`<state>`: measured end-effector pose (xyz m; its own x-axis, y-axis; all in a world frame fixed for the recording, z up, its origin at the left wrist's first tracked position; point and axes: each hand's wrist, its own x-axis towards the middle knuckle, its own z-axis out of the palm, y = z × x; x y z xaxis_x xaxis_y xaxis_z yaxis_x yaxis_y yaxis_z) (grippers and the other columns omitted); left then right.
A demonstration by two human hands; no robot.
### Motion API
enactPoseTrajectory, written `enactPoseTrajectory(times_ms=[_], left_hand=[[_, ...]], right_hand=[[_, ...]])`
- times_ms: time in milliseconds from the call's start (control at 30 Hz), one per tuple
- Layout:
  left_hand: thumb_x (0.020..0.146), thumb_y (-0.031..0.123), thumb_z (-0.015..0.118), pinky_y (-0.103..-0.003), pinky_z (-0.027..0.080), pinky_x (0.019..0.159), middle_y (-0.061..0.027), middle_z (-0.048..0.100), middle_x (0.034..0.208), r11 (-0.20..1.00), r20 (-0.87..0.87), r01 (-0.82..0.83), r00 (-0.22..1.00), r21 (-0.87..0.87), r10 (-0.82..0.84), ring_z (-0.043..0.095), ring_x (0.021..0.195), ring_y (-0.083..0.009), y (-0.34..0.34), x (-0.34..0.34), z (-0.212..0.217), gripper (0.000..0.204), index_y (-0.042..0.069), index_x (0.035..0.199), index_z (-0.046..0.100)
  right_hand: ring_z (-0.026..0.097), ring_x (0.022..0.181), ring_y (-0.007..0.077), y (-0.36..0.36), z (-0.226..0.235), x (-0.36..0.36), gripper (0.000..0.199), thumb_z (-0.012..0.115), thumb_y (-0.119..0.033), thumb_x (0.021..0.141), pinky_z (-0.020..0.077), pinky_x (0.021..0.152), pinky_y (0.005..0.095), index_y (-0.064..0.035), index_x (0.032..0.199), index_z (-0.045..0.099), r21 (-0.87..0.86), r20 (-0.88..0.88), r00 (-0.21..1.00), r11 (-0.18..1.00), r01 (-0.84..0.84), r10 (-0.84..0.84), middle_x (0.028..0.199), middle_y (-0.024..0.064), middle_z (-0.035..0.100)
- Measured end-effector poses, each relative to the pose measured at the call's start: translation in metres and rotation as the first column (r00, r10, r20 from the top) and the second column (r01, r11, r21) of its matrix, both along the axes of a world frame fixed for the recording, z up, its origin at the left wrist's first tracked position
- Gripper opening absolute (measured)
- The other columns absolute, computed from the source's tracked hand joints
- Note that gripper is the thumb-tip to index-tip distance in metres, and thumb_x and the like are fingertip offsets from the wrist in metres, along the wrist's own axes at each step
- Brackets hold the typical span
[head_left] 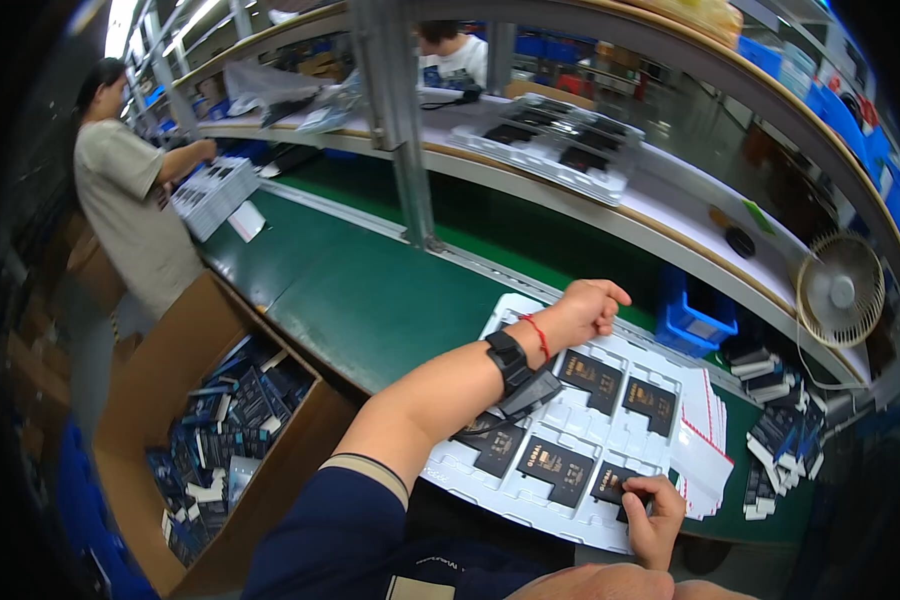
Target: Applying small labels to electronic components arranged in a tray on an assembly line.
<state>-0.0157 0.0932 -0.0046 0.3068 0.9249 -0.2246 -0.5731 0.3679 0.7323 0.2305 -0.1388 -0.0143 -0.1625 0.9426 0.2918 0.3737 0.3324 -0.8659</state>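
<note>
A green desk is running through a busy workshop. A white tray is lying on it. The right hand fingers are pinching a small black card in the tray's near corner. The left hand is probably closed loosely, holding nothing.

— What sort of place is this?

— A factory floor, an assembly or packing line. A long green conveyor belt runs down the middle, with a metal-framed shelf above it carrying moulded trays.

— What else shows it?

— A white plastic tray with rows of pockets lies on the belt, several holding flat black parts. A big cardboard box beside the line is full of small dark packets. A co-worker stands further along at a stack of trays, another person works across the line, and a small fan sits by blue bins.
</note>
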Motion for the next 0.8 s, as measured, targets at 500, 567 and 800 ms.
enactPoseTrajectory(times_ms=[500,567,800], left_hand=[[0.083,-0.010,0.043,-0.028,0.032,0.051,-0.0013,0.039,0.059,0.998,-0.017,-0.012,1.000,0.057,0.013,0.033,0.051,-0.0118,-0.001,-0.014,0.002,0.020,0.001,0.093,0.058],[0.083,-0.011,0.043,-0.028,0.032,0.051,-0.0015,0.039,0.059,0.998,-0.024,-0.002,1.000,0.062,0.003,0.033,0.051,-0.0118,-0.003,-0.009,0.006,0.021,0.001,0.093,0.058],[0.082,-0.012,0.041,-0.027,0.032,0.051,-0.0018,0.039,0.060,0.997,-0.030,0.001,1.000,0.078,0.002,0.033,0.052,-0.0116,-0.003,-0.008,0.006,0.023,0.000,0.092,0.057]], right_hand=[[0.060,0.066,0.0202,0.020,0.001,0.021,0.014,0.076,0.000,0.075,0.0465,0.062,0.0285,-0.0014,0.077,0.062,0.223,-0.047,0.983,0.958,0.183,-0.177,0.075,0.0085,0.063],[0.060,0.067,0.0225,0.040,0.002,0.042,0.016,0.076,-0.003,0.075,0.0467,0.063,0.0311,-0.0022,0.077,0.060,0.279,0.041,0.938,0.906,0.319,-0.343,0.074,0.0083,0.062],[0.054,0.102,0.0296,0.130,-0.066,0.094,0.025,0.075,-0.010,0.073,0.0382,0.090,0.0409,-0.0072,0.096,0.067,0.240,0.518,0.788,0.941,0.240,-0.333,0.098,0.0094,0.064]])
